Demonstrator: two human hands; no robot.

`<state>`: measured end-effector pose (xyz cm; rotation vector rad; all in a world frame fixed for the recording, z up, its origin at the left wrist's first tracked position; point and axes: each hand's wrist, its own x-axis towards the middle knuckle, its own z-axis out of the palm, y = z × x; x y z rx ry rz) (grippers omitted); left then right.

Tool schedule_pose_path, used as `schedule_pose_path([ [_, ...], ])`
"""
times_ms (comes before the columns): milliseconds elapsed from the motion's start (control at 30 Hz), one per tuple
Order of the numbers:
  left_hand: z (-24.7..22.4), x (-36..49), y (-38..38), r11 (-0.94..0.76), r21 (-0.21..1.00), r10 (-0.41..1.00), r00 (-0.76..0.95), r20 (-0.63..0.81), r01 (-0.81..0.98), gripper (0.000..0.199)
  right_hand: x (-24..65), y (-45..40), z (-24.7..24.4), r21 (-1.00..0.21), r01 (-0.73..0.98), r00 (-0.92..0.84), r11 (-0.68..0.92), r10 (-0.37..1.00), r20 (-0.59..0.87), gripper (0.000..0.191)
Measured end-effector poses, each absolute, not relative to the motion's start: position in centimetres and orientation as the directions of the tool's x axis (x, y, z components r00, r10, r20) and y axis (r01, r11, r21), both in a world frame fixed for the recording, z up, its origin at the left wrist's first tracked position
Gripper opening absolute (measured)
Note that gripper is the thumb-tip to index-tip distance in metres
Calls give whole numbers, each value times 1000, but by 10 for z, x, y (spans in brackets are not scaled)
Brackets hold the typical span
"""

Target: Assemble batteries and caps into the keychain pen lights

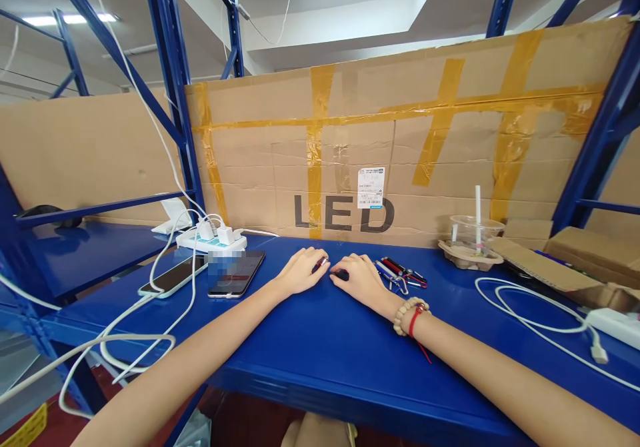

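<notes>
Both hands rest low over the middle of the blue shelf surface, close together but apart. My left hand has its fingers curled around a small dark piece with a reddish, shiny part. In the curled fingers of my right hand is a small black piece; its kind cannot be made out. A beaded bracelet and a red string circle my right wrist. Just beyond that hand lie several pens and clip-like metal items. Left of my left hand lies a dark phone.
Another phone and a white power strip with plugs and tangled cables are on the left. A plastic cup with a straw sits in a carton holder. To the right are a white cable and cardboard box; a cardboard wall stands behind.
</notes>
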<state>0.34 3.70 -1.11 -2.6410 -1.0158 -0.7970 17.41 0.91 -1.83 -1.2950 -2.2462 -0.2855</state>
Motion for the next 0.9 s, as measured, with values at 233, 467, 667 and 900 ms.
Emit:
schedule_pose_path([
  [233,-9,4,35,-741,-34,545,631,552,670,21,175,11,-20,-102,866,-362,490,753,550,18],
  [467,-10,3,36,-754,-25,547,650,528,656,20,173,8,-17,-158,865,-314,476,759,570,13],
  [667,-9,3,36,-758,-25,547,655,522,652,22,175,4,-14,-179,818,-247,547,614,749,20],
  [900,-7,3,33,-772,48,570,657,494,634,23,177,3,-13,-148,775,-309,615,573,759,21],
])
